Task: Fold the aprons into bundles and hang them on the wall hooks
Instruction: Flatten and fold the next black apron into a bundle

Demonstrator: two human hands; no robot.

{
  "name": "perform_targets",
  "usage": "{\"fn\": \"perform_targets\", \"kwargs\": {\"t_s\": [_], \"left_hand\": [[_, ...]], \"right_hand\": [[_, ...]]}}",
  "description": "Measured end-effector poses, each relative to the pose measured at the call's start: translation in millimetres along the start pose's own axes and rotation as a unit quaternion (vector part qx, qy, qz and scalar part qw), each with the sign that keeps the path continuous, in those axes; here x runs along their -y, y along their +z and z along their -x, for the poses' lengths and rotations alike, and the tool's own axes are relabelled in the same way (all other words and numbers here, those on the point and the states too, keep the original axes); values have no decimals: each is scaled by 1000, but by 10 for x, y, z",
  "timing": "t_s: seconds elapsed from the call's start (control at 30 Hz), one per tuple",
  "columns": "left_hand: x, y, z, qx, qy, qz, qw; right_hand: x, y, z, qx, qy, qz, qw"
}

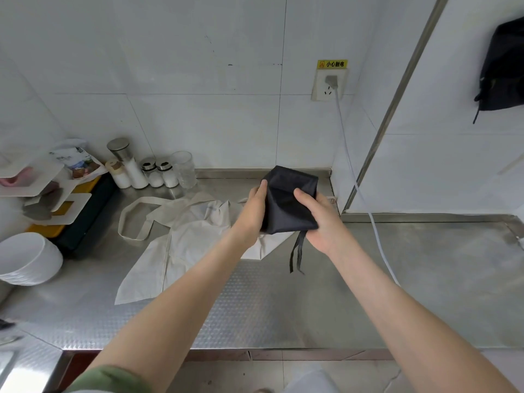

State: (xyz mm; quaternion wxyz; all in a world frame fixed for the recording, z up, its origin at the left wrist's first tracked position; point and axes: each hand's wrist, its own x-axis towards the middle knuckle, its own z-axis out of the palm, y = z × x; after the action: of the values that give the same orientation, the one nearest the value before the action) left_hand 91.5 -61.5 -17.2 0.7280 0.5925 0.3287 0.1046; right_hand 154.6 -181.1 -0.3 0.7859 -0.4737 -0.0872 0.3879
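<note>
Two: left grip (253, 212) and right grip (321, 222) clutch black bundle (286, 207) | white apron (184, 234) below | jars (156, 173) left

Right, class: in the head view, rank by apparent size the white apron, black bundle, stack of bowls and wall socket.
1. white apron.
2 and 3. black bundle and stack of bowls: they look alike, and the bowls are cut off by the frame edge, so no ranking.
4. wall socket.

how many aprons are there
3: a black folded bundle held in the left hand and right hand; a cream apron spread on the counter; a black apron hanging on the right wall. Others may be out of frame.
</note>
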Motion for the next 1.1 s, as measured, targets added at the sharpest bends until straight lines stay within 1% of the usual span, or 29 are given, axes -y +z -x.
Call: {"fn": "perform_targets", "kwargs": {"t_s": [0.1, 0.2, 0.27, 0.37, 0.43, 0.53, 0.6, 0.77, 0.87, 0.93, 0.97, 1.03, 1.1], "left_hand": [[-20, 11, 24, 101, 39, 9, 994], [-51, 4, 48, 177, 40, -21, 983], [-31, -37, 43, 216, 26, -42, 975], [-1, -78, 49, 229, -1, -3, 973], [13, -105, 37, 230, -4, 14, 973], [40, -162, 14, 250, -17, 27, 968], [41, -175, 22, 258, -28, 45, 965], [41, -195, 25, 258, -54, 75, 962], [52, -235, 18, 255, -72, 38, 964], [56, -244, 24, 255, -79, 6, 964], [55, -242, 29, 253, -82, -3, 964], [72, -243, 13, 241, -86, -14, 967], [92, -235, -12, 226, -86, -35, 970]], "right_hand": [[-18, 49, -24, -23, -13, 12, 1000], [-47, 70, -57, -49, -10, 7, 999], [-46, 61, -65, -51, 12, 7, 999], [-8, 41, -62, -21, 64, -4, 998], [39, 19, -76, -5, 79, 18, 997], [92, -76, -153, -8, 27, 122, 992], [109, -127, -180, -15, 4, 169, 985], [122, -172, -218, -7, 1, 184, 983], [133, -240, -247, -44, -48, 199, 978], [152, -271, -258, -37, -62, 258, 963], [158, -268, -259, -28, -59, 310, 948], [157, -246, -256, -10, -47, 422, 905], [155, -209, -243, 15, -29, 494, 869]]}}
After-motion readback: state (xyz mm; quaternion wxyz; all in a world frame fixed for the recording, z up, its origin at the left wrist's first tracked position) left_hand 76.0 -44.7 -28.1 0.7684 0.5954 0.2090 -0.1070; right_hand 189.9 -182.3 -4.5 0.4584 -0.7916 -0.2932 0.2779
